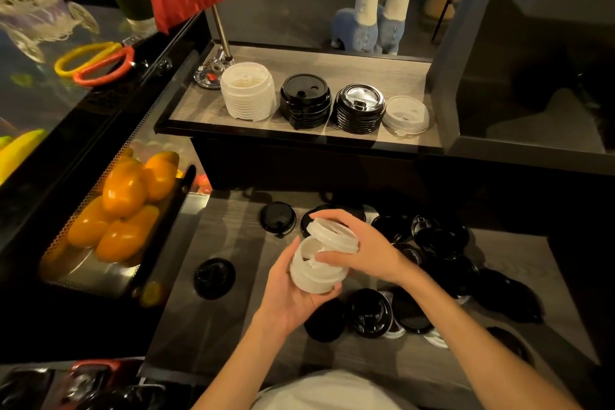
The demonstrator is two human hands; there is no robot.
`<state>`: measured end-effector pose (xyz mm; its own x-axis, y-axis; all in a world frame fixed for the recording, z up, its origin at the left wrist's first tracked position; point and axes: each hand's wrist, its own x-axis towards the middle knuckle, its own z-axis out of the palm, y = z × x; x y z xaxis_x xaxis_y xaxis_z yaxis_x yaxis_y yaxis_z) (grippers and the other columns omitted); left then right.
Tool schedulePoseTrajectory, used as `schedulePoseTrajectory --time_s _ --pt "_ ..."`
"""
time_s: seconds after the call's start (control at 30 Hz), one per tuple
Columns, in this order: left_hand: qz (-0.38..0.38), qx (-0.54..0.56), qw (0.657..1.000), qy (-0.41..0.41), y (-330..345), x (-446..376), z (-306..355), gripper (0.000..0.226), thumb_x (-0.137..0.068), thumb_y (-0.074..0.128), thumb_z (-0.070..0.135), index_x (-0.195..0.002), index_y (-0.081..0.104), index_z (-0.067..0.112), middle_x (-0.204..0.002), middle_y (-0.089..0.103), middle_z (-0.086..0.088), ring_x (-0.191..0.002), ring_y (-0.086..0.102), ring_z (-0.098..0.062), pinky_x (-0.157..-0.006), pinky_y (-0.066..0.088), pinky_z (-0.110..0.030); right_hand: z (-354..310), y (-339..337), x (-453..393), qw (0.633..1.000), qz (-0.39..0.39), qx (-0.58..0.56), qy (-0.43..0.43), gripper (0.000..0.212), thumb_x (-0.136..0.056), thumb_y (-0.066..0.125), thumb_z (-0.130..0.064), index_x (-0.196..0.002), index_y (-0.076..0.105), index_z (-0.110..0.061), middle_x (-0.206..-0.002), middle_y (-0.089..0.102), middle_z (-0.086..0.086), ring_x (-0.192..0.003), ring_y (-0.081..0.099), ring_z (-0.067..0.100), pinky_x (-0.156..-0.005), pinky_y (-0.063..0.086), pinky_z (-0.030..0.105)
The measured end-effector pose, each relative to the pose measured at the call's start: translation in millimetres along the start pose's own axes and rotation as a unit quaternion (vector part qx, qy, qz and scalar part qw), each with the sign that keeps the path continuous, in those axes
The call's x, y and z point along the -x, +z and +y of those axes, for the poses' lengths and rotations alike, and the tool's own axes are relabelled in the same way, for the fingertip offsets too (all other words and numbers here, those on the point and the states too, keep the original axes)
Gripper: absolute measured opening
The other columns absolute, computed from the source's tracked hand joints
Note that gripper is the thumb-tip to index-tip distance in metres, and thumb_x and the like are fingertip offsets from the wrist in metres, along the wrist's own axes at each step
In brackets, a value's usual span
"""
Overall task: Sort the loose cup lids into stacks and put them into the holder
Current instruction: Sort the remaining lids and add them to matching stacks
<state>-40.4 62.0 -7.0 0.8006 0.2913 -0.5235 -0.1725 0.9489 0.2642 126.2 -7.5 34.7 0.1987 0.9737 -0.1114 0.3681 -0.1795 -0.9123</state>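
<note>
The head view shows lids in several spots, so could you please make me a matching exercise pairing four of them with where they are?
Things:
1. tilted white lid
2. small white stack
3. tall white stack
4. lone black lid

Places:
A. far left of the upper shelf
B. flat on the lower counter, left of the hands
C. in the left hand
D. in the right hand

Pairs: 1-D, 2-C, 3-A, 4-B

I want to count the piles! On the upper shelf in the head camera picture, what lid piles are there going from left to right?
Tall white lid stack → plain black lid stack → black lid stack with shiny printed top → low white lid pile.
</note>
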Motion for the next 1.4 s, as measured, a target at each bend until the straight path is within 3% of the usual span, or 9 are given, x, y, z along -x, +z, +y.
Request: schedulePoseTrajectory --time_s 0.2,0.37,0.47,0.63,0.73,0.83,0.9,1.13,1.4 --pt "0.009 -0.009 0.999 0.037 -9 -2 0 0.047 -0.099 0.053 0.042 -0.122 0.074 0.007 -0.134 0.065 -0.022 -0.116 0.065 -0.038 -0.114 0.037 -0.054 -5 17 13 0.991 0.044 0.123 0.018 0.091 -0.066 0.079 -0.071 -0.145 0.039 -0.049 -0.138 0.038 -0.027 -0.129 0.042 -0.001 -0.107 0.043 0.031" --pt "0.003 -0.034 0.998 0.058 -10 0 -1 0.048 -0.095 0.055 0.043 -0.121 0.075 0.008 -0.133 0.065 -0.023 -0.12 0.065 -0.039 -0.114 0.035 -0.055 -6 20 21 0.99 0.037 0.136 -0.01 0.087 -0.081 0.069 -0.069 -0.155 0.032 -0.041 -0.144 0.031 -0.019 -0.135 0.039 0.005 -0.11 0.046 0.038" --pt "0.002 -0.062 0.996 0.07 -13 -1 -1 0.06 -0.085 0.076 0.048 -0.131 0.07 0.009 -0.143 0.059 -0.024 -0.135 0.053 -0.043 -0.121 0.029 -0.058 -9 20 27 0.988 0.063 0.133 -0.037 0.088 -0.08 0.076 -0.064 -0.154 0.033 -0.042 -0.144 0.034 -0.022 -0.138 0.037 0.007 -0.112 0.04 0.029" --pt "-0.012 -0.057 0.996 0.064 -10 1 -5 0.087 -0.058 0.096 0.048 -0.129 0.07 0.005 -0.138 0.062 -0.026 -0.123 0.064 -0.041 -0.097 0.057 -0.053 -10 22 30 0.986 0.074 0.145 -0.04 0.1 -0.071 0.086 -0.06 -0.154 0.033 -0.044 -0.147 0.033 -0.03 -0.141 0.033 0.001 -0.109 0.029 0.018" --pt "0.008 -0.027 0.998 0.062 -10 2 -4 0.092 -0.061 0.091 0.047 -0.136 0.063 0.003 -0.137 0.062 -0.028 -0.12 0.065 -0.043 -0.088 0.061 -0.053 -12 21 34 0.992 0.062 0.108 -0.025 0.098 -0.074 0.086 -0.056 -0.155 0.031 -0.044 -0.149 0.033 -0.03 -0.142 0.034 -0.001 -0.109 0.035 0.019" --pt "0.017 -0.027 0.997 0.068 -9 2 -4 0.088 -0.072 0.084 0.05 -0.142 0.055 0.007 -0.139 0.06 -0.027 -0.124 0.063 -0.043 -0.101 0.053 -0.057 -11 19 37 0.993 0.066 0.091 -0.028 0.089 -0.082 0.081 -0.053 -0.156 0.033 -0.038 -0.151 0.037 -0.026 -0.144 0.038 0.002 -0.113 0.038 0.022" --pt "0.034 -0.037 0.997 0.064 -10 2 -4 0.075 -0.084 0.063 0.052 -0.143 0.053 0.007 -0.136 0.063 -0.026 -0.119 0.066 -0.041 -0.101 0.053 -0.054 -11 19 37 0.993 0.07 0.089 -0.023 0.086 -0.083 0.08 -0.054 -0.155 0.036 -0.038 -0.151 0.04 -0.025 -0.143 0.039 0.001 -0.113 0.04 0.025" --pt "0.034 -0.142 0.987 0.061 -12 4 -2 0.072 -0.086 0.044 0.058 -0.14 0.053 0.011 -0.131 0.069 -0.018 -0.12 0.068 -0.031 -0.089 0.061 -0.039 -9 7 39 0.991 0.046 0.123 -0.013 0.083 -0.075 0.085 -0.059 -0.146 0.042 -0.049 -0.144 0.046 -0.028 -0.136 0.044 -0.002 -0.109 0.044 0.026" --pt "0.03 -0.093 0.993 0.06 -5 0 3 0.086 -0.09 0.034 0.076 -0.139 0.063 0.011 -0.14 0.061 -0.023 -0.13 0.058 -0.04 -0.115 0.039 -0.058 -19 -4 40 0.992 0.106 0.061 -0.013 0.08 -0.075 0.09 -0.046 -0.143 0.049 -0.043 -0.136 0.058 -0.023 -0.128 0.053 -0.003 -0.101 0.046 0.014"
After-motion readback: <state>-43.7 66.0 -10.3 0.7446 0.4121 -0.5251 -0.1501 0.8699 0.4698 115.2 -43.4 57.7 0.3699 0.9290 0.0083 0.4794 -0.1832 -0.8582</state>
